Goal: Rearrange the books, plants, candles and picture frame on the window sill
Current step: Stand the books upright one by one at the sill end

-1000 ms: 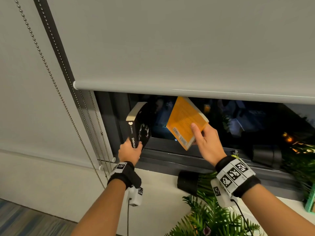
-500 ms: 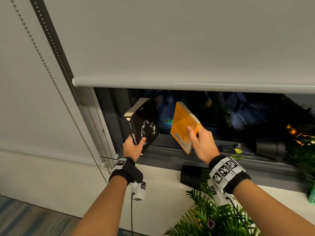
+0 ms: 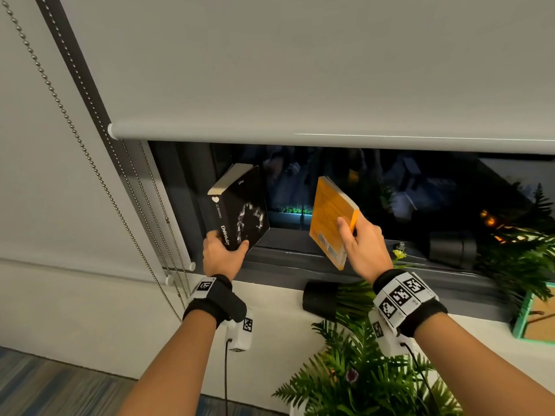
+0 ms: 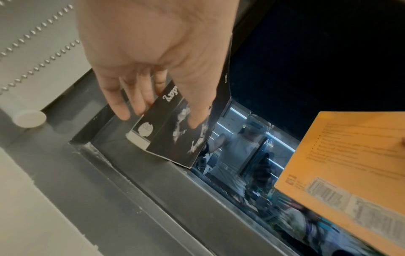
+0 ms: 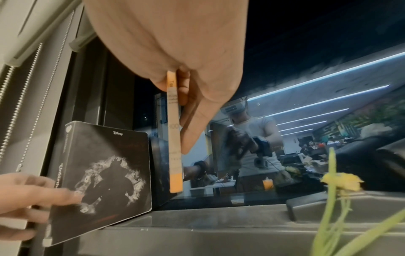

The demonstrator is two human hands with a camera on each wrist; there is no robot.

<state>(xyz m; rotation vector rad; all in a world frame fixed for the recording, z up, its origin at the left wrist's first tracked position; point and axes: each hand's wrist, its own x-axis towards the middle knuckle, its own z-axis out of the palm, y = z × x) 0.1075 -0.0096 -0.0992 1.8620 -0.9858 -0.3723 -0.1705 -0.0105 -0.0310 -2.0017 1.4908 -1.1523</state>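
Observation:
My left hand (image 3: 223, 250) grips the lower corner of a black book (image 3: 240, 205) with white cover art, held tilted at the left end of the window frame; in the left wrist view its thumb and fingers (image 4: 122, 105) clasp the black book (image 4: 175, 138), whose corner touches the grey ledge (image 4: 153, 199). My right hand (image 3: 359, 235) pinches an orange book (image 3: 330, 214) by its spine edge, upright in the air to the right. The right wrist view shows the orange book (image 5: 174, 138) edge-on, held above the ledge, and the black book (image 5: 105, 176) at lower left.
A roller blind (image 3: 300, 70) hangs low over the dark window, with bead chains (image 3: 90, 163) at the left. A black pot (image 3: 319, 297) lies on the white sill (image 3: 270, 298) among fern fronds (image 3: 360, 379). A teal picture frame (image 3: 534, 313) and another plant (image 3: 522, 259) stand at the right.
The orange book has turned from flat-facing to more upright and edge-on and dropped a little lower. The black book has tilted and settled lower against the frame's left end.

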